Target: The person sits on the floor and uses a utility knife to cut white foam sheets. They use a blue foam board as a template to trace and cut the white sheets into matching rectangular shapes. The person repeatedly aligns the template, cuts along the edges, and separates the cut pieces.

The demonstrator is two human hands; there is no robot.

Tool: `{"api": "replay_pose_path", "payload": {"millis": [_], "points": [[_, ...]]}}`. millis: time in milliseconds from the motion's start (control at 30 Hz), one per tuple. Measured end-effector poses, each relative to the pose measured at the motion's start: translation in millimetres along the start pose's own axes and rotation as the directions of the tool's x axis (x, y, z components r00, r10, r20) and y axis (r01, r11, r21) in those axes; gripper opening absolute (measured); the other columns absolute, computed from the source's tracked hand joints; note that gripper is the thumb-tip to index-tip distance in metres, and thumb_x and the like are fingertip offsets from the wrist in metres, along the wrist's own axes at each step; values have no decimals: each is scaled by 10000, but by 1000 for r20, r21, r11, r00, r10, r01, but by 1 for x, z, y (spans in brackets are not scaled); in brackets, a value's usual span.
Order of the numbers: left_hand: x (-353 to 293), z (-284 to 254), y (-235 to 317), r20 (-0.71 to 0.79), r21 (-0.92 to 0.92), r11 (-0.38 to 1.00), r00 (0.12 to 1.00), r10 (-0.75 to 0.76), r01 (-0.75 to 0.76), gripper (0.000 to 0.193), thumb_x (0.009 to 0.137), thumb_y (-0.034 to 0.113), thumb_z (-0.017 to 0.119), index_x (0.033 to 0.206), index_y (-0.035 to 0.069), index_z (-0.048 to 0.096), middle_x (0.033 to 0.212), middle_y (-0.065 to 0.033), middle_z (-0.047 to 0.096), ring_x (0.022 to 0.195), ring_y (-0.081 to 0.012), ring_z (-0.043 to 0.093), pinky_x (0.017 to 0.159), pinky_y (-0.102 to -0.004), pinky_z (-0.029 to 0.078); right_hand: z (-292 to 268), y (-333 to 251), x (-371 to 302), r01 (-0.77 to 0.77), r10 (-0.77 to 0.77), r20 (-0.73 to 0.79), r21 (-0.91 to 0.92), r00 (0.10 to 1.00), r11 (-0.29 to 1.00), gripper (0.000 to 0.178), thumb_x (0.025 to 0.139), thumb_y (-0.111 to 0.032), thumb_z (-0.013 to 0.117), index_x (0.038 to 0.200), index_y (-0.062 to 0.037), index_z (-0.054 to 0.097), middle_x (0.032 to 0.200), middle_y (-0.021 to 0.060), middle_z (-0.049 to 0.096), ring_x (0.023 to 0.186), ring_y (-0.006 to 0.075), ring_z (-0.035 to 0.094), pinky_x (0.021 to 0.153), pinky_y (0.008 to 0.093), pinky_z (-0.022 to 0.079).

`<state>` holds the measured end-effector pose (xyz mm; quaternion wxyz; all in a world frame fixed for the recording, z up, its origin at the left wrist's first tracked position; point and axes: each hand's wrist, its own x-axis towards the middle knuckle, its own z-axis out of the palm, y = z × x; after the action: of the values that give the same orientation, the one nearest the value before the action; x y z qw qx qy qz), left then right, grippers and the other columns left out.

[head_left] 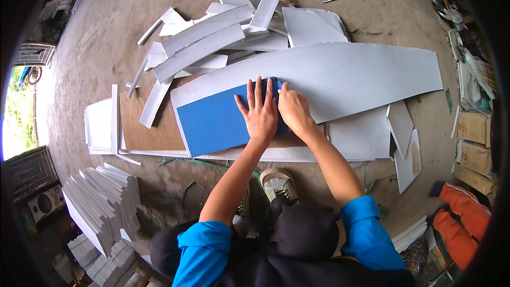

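Blue panel (215,122) laid flat on the floor (106,37), long axis running lower-left to upper-right, left hand (260,111) pressed on it with fingers spread, right hand (294,109) curled over its right end, gripping nothing

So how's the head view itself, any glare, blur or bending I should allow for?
Head view: sharp and evenly lit at the left hand and right hand on the blue panel; daylight blows out the doorway; fisheye bends the long white sheet; corners are black.
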<state>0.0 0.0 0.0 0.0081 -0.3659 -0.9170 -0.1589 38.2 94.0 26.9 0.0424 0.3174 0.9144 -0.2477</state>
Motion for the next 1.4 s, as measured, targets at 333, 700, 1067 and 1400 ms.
{"api": "replay_pose_path", "payload": {"millis": [333,700,1067,1400], "points": [[4,2,-3,-22,-17,1000,1000,7,-7,562,818,188,460,1357,213,301,1411,-59,244,1334,-251,146,1025,-573,16,-6,-8,20,13,-13,27,20,1000,1000,253,855,-140,412,911,89,501,752,294,588,745,407,604,656,457,497],[-2,8,-3,-91,0,1000,996,-2,2,456,894,306,427,1335,224,342,1407,-27,262,1327,-234,169,1029,-566,53,-4,-3,-47,-71,81,170,-65,982,995,176,827,-60,385,899,66,483,784,299,589,785,430,594,680,472,498],[-3,10,-2,-126,18,1000,992,5,-3,461,888,303,442,1333,234,342,1406,-12,265,1326,-221,174,1032,-564,58,19,20,-111,-37,52,151,-104,987,994,117,802,-44,417,870,44,455,677,245,604,691,370,628,580,434,518],[8,-3,-7,-43,-136,990,999,-28,22,516,821,326,529,1289,180,370,1325,-65,326,1296,-238,215,1027,-527,45,-15,45,-121,-57,53,137,26,989,998,182,887,-170,418,915,3,467,616,201,587,583,357,605,522,433,482]]}}
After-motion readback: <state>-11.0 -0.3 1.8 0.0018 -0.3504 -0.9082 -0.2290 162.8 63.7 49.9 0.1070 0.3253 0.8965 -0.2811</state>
